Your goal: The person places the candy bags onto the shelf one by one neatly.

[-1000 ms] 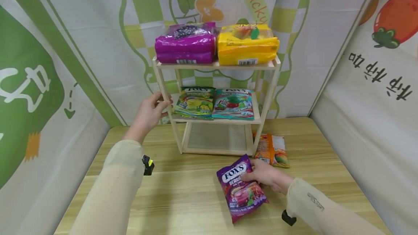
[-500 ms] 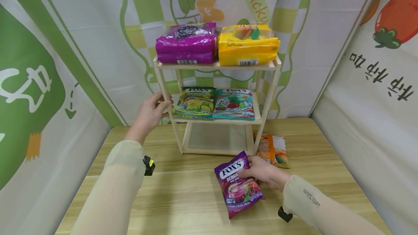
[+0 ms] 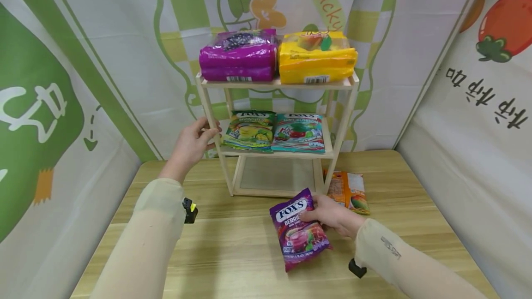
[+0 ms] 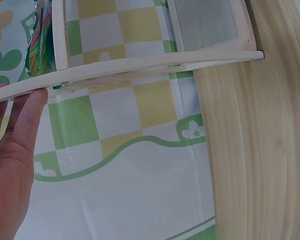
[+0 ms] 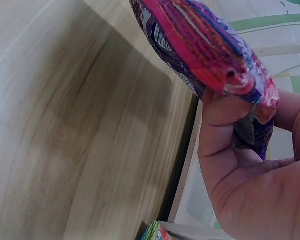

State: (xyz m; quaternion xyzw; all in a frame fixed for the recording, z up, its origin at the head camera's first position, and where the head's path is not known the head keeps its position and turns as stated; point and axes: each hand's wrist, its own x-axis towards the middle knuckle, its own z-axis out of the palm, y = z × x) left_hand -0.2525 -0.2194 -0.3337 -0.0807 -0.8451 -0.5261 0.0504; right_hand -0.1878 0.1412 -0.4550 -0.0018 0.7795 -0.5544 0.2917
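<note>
My right hand (image 3: 335, 216) grips a purple Fox's berries candy bag (image 3: 298, 242) by its right edge, thumb on the front and fingers behind. The bag hangs tilted over the table, just in front of the shelf's base; its side shows in the right wrist view, above curled fingers (image 5: 222, 130). At the left, my left hand (image 3: 190, 144) holds the front left post of a small wooden shelf (image 3: 276, 154). In the left wrist view its fingertips meet the post (image 4: 140, 65). Green (image 3: 249, 132) and teal (image 3: 298, 134) Fox's bags lie side by side on the middle tier.
Purple (image 3: 238, 64) and yellow (image 3: 317, 63) packages fill the top tier. The bottom tier (image 3: 277, 174) shows a bare grey panel. An orange bag (image 3: 348, 192) lies on the wooden table (image 3: 237, 243) by the shelf's right side. Printed cloth walls enclose three sides.
My right hand has carried the purple candy bag slightly left and up toward the shelf. The left hand stays at the post.
</note>
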